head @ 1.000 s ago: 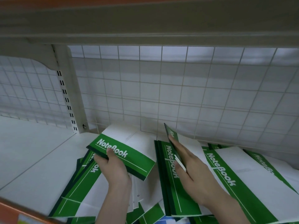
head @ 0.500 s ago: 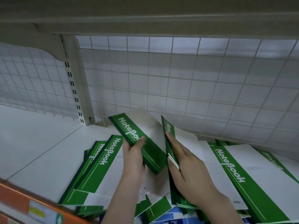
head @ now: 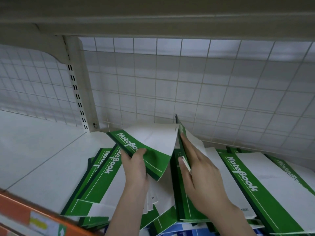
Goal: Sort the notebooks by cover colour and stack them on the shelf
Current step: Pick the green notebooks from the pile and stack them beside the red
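From the head camera, bare white shelf lies open to the left of the piled green notebooks; a wire-grid back panel closes the far side and an orange front lip the near edge. The left hand grips a raised green notebook by its near spine, thumb on top. The right hand, fingers extended, pinches a tilted notebook on edge just right of it.

Left hand swung held notebook rightward, its corner now meeting right hand's upright notebook.
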